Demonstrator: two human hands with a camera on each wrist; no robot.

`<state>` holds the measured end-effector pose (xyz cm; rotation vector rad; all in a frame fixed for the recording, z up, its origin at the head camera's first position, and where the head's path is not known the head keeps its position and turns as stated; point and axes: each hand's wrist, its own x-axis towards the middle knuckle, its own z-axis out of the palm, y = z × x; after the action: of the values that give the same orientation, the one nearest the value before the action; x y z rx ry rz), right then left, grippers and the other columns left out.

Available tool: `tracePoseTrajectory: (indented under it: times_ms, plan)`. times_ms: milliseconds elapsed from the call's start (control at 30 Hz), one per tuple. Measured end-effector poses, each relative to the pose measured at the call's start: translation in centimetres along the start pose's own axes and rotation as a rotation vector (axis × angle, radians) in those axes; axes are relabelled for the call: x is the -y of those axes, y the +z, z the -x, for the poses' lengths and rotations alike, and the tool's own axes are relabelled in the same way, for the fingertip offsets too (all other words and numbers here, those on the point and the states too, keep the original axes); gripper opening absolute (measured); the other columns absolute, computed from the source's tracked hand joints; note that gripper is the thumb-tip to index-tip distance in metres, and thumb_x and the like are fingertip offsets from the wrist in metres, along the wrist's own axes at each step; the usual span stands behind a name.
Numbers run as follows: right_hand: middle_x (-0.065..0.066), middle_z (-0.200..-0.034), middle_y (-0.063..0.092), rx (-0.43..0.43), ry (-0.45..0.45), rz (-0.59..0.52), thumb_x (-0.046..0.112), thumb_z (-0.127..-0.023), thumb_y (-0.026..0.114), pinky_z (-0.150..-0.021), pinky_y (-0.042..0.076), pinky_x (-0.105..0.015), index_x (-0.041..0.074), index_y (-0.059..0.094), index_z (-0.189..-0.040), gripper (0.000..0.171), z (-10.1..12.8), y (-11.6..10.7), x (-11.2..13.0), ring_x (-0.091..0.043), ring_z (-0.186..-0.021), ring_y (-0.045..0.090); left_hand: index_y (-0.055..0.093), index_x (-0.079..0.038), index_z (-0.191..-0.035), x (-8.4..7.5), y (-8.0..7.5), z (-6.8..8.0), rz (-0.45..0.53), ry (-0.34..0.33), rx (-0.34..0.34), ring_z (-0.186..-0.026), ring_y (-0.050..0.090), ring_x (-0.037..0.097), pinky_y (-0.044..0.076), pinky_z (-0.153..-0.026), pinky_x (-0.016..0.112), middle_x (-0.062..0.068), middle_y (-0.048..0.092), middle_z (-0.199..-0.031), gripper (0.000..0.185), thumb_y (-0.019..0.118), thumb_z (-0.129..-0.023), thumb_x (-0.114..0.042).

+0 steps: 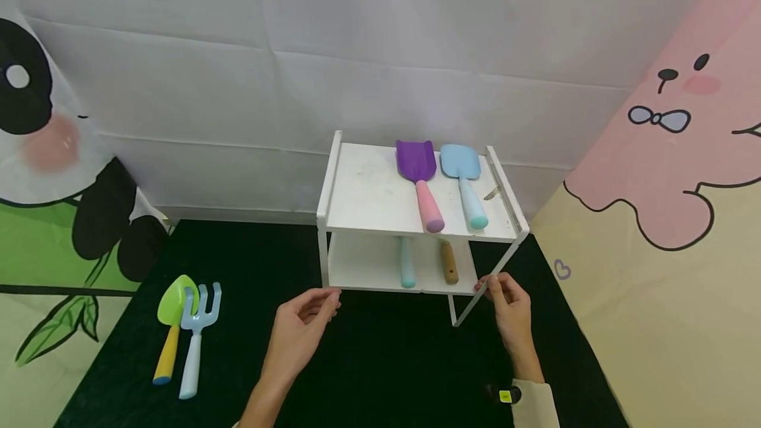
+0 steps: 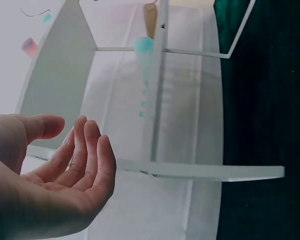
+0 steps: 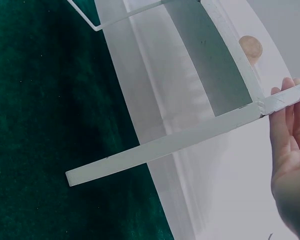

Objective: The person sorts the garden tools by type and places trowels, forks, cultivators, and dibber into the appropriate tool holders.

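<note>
Both my hands are at the front of the white rack point(image 1: 416, 197), which sits straight ahead of me on the black cloth point(image 1: 380, 362).

Left hand point(image 1: 300, 335): fingers loosely spread, palm up, holding nothing, fingertips just short of the rack's front-left leg; can't tell if they touch.

Right hand point(image 1: 510, 309): fingers straight along the front-right leg, laid against it by the lower shelf corner, no curl around it.

Rack's long axis runs left-right, one hand at each end, so the right is nearer contact.

Beyond: purple shovel point(image 1: 419, 177) and blue shovel point(image 1: 464, 180) on the top shelf, handles toward me.
</note>
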<state>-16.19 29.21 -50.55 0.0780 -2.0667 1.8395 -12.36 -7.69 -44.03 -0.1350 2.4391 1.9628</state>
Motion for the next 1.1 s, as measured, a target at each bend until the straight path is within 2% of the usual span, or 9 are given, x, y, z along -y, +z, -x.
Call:
tracePoseTrajectory:
  times_ms: [300,833,1100]
  plan:
    - [-0.003,-0.098,0.071,-0.011,0.004,-0.005,0.012,-0.110,0.048,-0.093,0.055,-0.022,-0.011,0.059,-0.099,0.027,0.0,0.1,-0.2,-0.014,-0.096,0.068,0.069,-0.006,-0.123,2.4,-1.1,0.0,-0.064,-0.092,-0.025,-0.101,0.069,0.021,0.056,-0.086,0.027,0.009,0.070,-0.114,0.029,0.063,-0.104,-0.027]
    - [-0.004,-0.098,0.071,-0.013,0.001,-0.006,0.010,-0.110,0.048,-0.094,0.055,-0.022,-0.012,0.058,-0.100,0.026,0.0,0.1,-0.1,-0.014,-0.096,0.069,0.069,-0.003,-0.121,5.8,-2.5,0.2,-0.143,-0.161,-0.080,-0.099,0.070,0.022,0.059,-0.085,0.033,0.012,0.071,-0.113,0.025,0.061,-0.104,-0.021]
    - [-0.004,-0.099,0.070,-0.009,0.007,-0.014,0.012,-0.110,0.048,-0.094,0.055,-0.023,-0.011,0.059,-0.101,0.027,0.0,0.1,-0.1,-0.014,-0.096,0.069,0.066,-0.002,-0.124,7.2,-3.4,0.2,-0.130,-0.219,-0.068,-0.101,0.069,0.028,0.059,-0.086,0.042,0.015,0.069,-0.113,0.029,0.060,-0.105,-0.022]
